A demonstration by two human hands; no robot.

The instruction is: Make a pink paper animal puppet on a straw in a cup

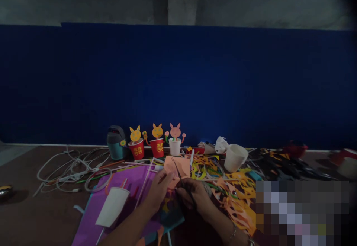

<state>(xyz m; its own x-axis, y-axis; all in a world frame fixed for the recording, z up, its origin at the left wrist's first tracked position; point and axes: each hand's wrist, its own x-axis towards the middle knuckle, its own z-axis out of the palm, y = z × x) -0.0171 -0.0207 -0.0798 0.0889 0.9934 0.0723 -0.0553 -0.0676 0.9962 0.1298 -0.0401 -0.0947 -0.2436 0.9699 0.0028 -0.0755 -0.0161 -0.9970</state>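
Observation:
Between my hands is a sheet of orange paper (182,166), pinched along its left side by my left hand (159,186). My right hand (196,195) is closed round the handles of dark scissors (180,178), whose blades point up and left across the paper. A white paper cup (113,205) lies tilted on purple paper (92,216) left of my left forearm. Beyond the paper stand two red cups (136,150) and a white cup (174,147), each topped with a paper animal head. The paper's lower edge is partly hidden by my fingers.
Orange and yellow paper scraps (237,201) spread to the right. White cables (72,169) tangle at the left beside a teal container (116,145). A white cup (235,157) and crumpled paper (221,145) stand near the blue wall panel (178,86). The lower right corner is pixelated.

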